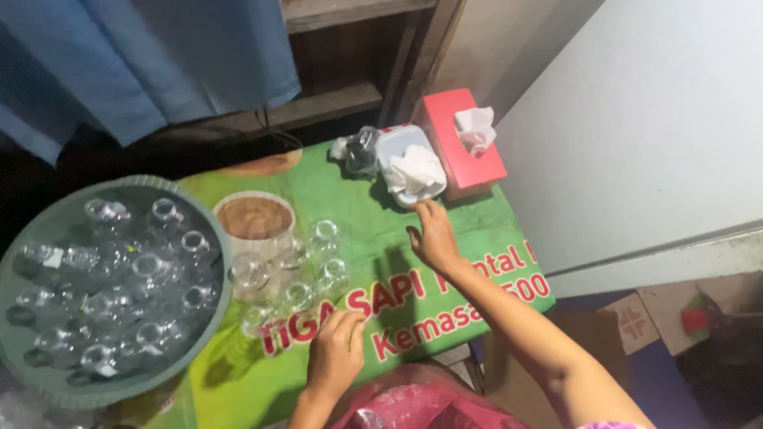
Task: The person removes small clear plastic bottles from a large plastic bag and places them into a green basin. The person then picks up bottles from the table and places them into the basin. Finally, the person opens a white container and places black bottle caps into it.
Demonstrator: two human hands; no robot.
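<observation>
Many small clear glass cups (288, 276) stand close together on the green printed table cover (344, 204), just past the left hand (336, 352), whose fingers curl together near the closest cup. The right hand (433, 236) lies flat, fingers a little apart. One bump could knock these cups over. More clear cups fill the round grey plastic tray (20, 347). White tissue sticks out of the red box (446, 114).

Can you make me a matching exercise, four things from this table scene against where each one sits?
1 round grey tray
2 red tissue box
3 left hand
4 right hand

A far right corner of the table
B near table edge, beside the standing clear glasses
C table's left end, full of glasses
D below the white tissue holder

Pairs: 1-C, 2-A, 3-B, 4-D
</observation>
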